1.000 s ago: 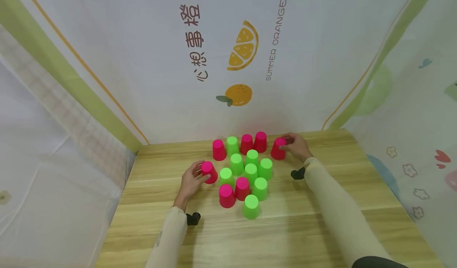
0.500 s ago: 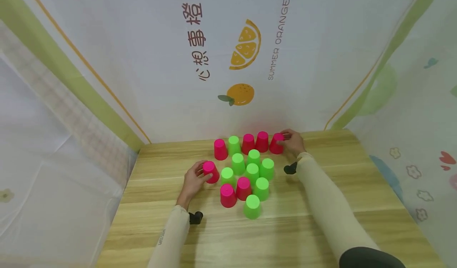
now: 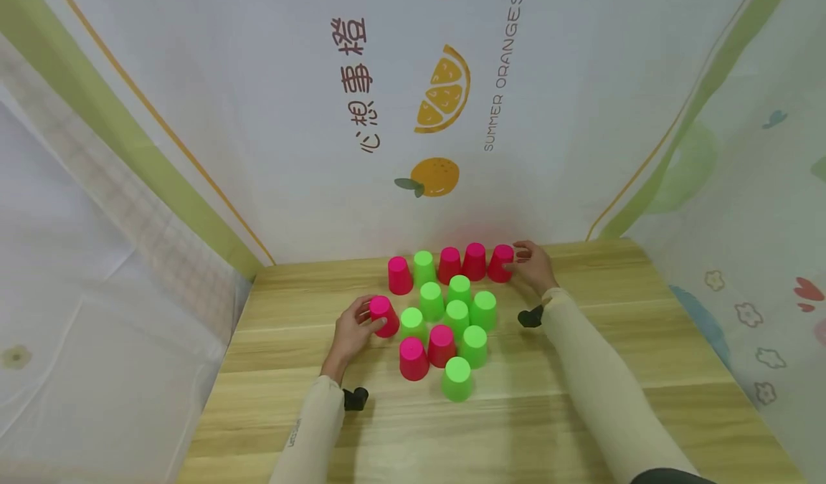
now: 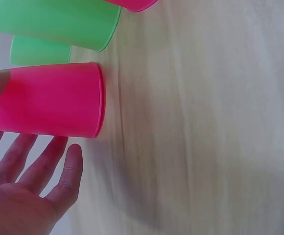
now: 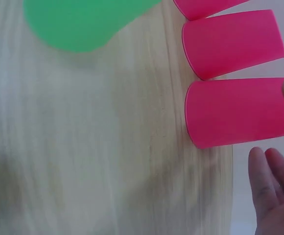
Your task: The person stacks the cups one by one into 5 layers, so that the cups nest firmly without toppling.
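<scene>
Left hand (image 3: pixel 351 332) grasps an upturned pink plastic cup (image 3: pixel 383 315) left of the cluster while right hand (image 3: pixel 532 265) holds the back row's end pink cup (image 3: pixel 500 263) (light, slick, likely best gripped round the sides).

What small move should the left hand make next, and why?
Probably slide the pink cup a little further right, toward the green cup. The left hand holds it at the cluster's left edge, and a small gap seems to remain.

Pink cups (image 3: pixel 384 315) & green cups (image 3: pixel 457 378): smooth matt plastic; table (image 3: pixel 516 426): wood-grain, slight sheen.
</scene>
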### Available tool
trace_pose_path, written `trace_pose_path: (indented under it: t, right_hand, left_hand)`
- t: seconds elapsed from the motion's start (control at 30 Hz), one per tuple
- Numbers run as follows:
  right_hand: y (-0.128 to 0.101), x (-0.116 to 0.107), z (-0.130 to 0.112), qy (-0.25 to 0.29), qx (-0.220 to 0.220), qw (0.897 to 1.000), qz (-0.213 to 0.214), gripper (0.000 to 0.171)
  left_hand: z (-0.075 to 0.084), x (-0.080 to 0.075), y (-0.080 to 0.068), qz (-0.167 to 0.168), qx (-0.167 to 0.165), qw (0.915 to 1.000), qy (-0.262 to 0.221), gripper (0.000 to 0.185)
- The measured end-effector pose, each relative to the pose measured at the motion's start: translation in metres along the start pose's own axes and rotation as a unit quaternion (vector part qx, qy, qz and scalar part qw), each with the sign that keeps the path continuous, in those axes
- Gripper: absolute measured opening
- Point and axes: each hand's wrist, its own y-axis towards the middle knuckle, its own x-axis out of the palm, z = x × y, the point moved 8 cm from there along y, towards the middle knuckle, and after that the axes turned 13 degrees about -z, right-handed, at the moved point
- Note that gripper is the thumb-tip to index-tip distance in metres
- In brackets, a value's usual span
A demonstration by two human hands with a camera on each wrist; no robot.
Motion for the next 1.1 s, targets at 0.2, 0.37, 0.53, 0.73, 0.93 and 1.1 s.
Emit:
trace_pose_path:
  t: [0.2, 0.37, 0.53, 0.73, 0.93, 1.1]
  right_hand:
    - [-0.027, -0.004, 0.010, -0.006, -0.021, 1.000, -0.005, 0.062]
    - [-0.056, -0.009, 0.020, -0.027, -0.026, 0.999, -0.017, 0.060]
    - [-0.081, -0.012, 0.025, -0.043, -0.044, 0.998, -0.029, 0.057]
    - [-0.103, -0.006, 0.026, -0.031, -0.053, 0.997, -0.056, 0.055]
    - [-0.119, -0.001, 0.028, -0.039, -0.051, 0.996, -0.065, 0.051]
    - [-0.126, 0.001, 0.031, -0.039, -0.057, 0.995, -0.071, 0.049]
  left_hand:
    - [0.002, -0.005, -0.001, 0.006, 0.002, 1.0000, 0.003, 0.051]
    - [0.005, -0.011, 0.003, 0.003, -0.008, 1.0000, 0.002, 0.052]
    - [0.017, -0.016, 0.008, -0.008, 0.002, 1.0000, 0.005, 0.054]
    - [0.033, -0.022, 0.019, -0.013, 0.015, 0.9996, 0.018, 0.056]
    - [0.045, -0.023, 0.033, -0.027, 0.025, 0.9988, 0.031, 0.057]
    - [0.059, -0.025, 0.042, -0.031, 0.048, 0.9976, 0.040, 0.056]
